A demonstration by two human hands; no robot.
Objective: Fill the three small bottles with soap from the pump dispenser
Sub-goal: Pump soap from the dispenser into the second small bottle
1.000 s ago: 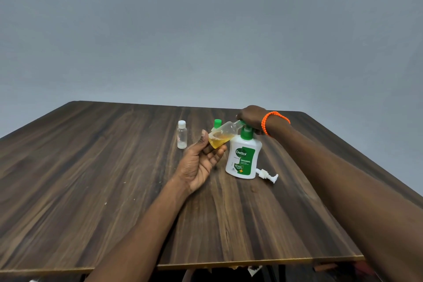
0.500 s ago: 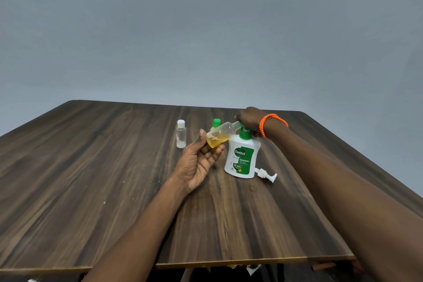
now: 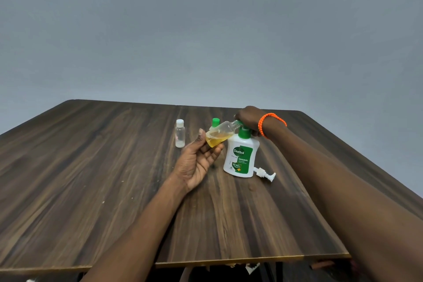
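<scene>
While tilted above the table (image 3: 114,190) just left of the Dettol dispenser (image 3: 240,158), half-filled small bottle (image 3: 217,136) pinched at its base by left hand (image 3: 196,162); right hand (image 3: 248,118) curled at its neck. Light, slippery plastic; best gripped mid-body.

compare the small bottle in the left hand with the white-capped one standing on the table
The held bottle is tilted and uncapped, its mouth at the dispenser's pump; the white-capped bottle stands upright and closed. The held bottle holds yellow soap; the white-capped bottle shows none. Both are small and clear.
</scene>
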